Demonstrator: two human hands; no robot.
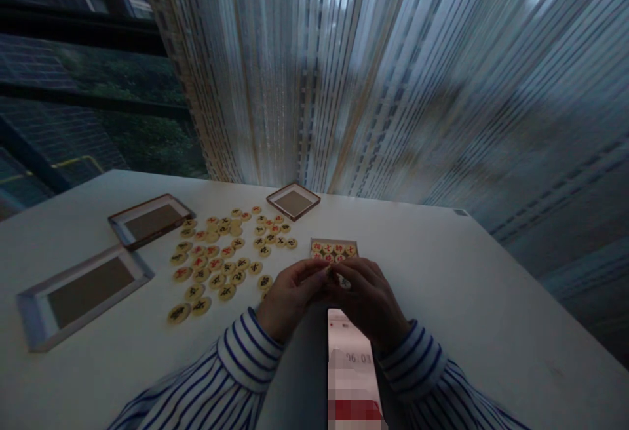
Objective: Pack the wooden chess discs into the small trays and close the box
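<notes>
Over the near side of a small open box [333,241], my left hand [292,291] and my right hand [371,291] come together with bent fingers. Their fingertips pinch a small yellowish xiangqi piece [330,272], mostly covered by the fingers. Below my right fingers a piece with a black character [344,282] shows; whether it lies in the box or is held, I cannot tell. Red-lettered xiangqi pieces [339,248] sit in rows in the box, its near part hidden by my hands. Many loose round pieces [215,264] with red or black characters lie flat on the left.
On the white table [472,312] a lit phone [351,338] lies just below my hands. Two open box parts [93,289] [152,220] are at the left, and a smaller open tray [293,200] is at the back. A string curtain [344,76] hangs behind the far edge.
</notes>
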